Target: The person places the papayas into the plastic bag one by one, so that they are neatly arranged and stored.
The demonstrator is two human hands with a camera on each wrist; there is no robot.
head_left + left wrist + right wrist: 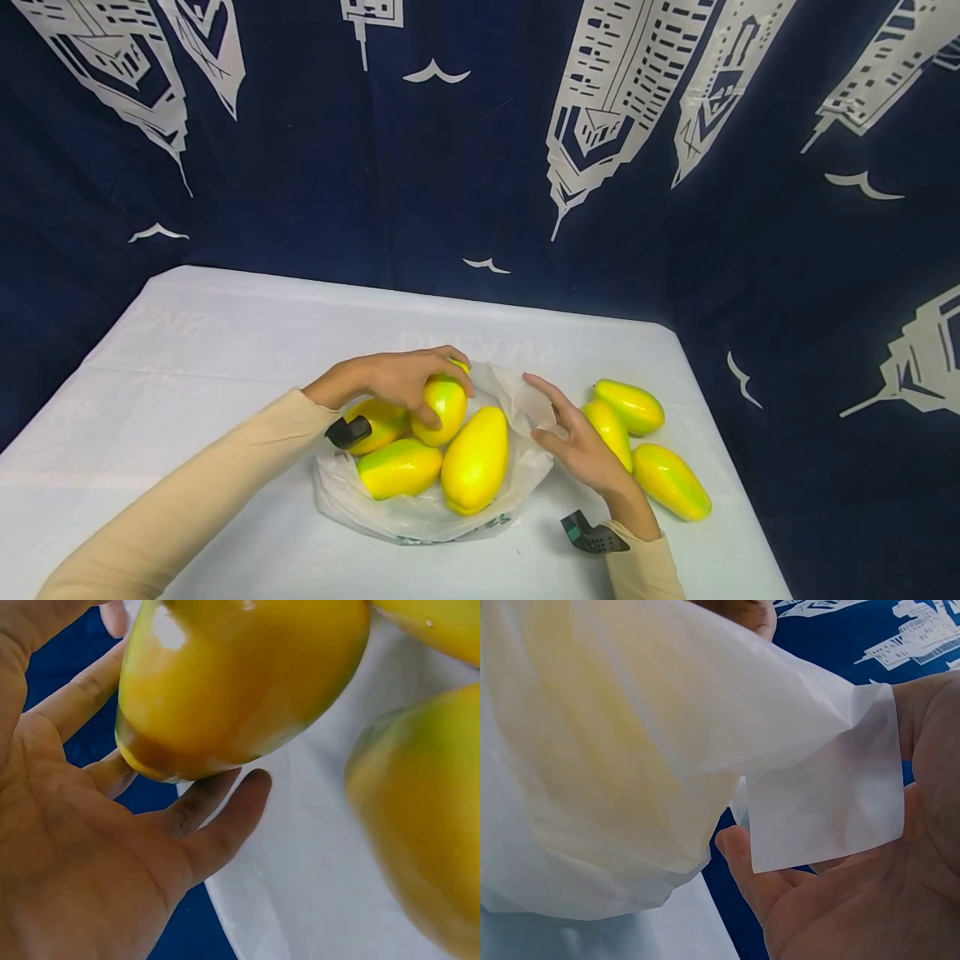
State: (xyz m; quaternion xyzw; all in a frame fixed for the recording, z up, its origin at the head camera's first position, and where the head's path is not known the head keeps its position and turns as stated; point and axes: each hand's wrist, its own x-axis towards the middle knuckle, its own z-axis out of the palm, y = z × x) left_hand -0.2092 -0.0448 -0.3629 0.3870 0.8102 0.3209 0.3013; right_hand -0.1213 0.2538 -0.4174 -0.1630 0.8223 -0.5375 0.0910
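A white plastic bag (420,521) lies on the table with its mouth spread, several yellow-green mangoes inside. My left hand (408,379) reaches in from the left and grips one mango (442,408), thumb on the near side and fingers over the top. In the left wrist view, the fingers wrap the rounded end of this mango (240,675). Beside it in the bag sit a large mango (476,460), a greenish mango (400,468) and one under my left wrist. At the bag's right edge, my right hand (581,442) holds the thin plastic (825,802) between thumb and fingers.
Right of my right hand, three mangoes lie on the white-covered table (225,350): an upper mango (630,407), a partly hidden mango (609,429) and a lower mango (671,482). A dark blue patterned cloth (450,167) hangs behind the table.
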